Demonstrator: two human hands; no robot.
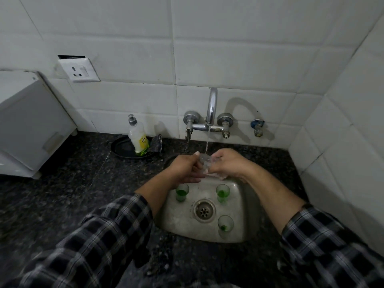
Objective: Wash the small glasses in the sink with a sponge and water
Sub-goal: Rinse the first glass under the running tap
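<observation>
Held glass [204, 162] sits between the hands, under the tap stream [207, 142], over the sink [178, 223] back edge. Fingers of left hand [185, 169] and right hand [227, 163] curl on it from either side. Axis unclear. Three green glasses [222, 193] stand below.

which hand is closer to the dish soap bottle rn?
Left. The left hand is right of and in front of the soap bottle; the right hand is farther right, beyond the held glass.
</observation>
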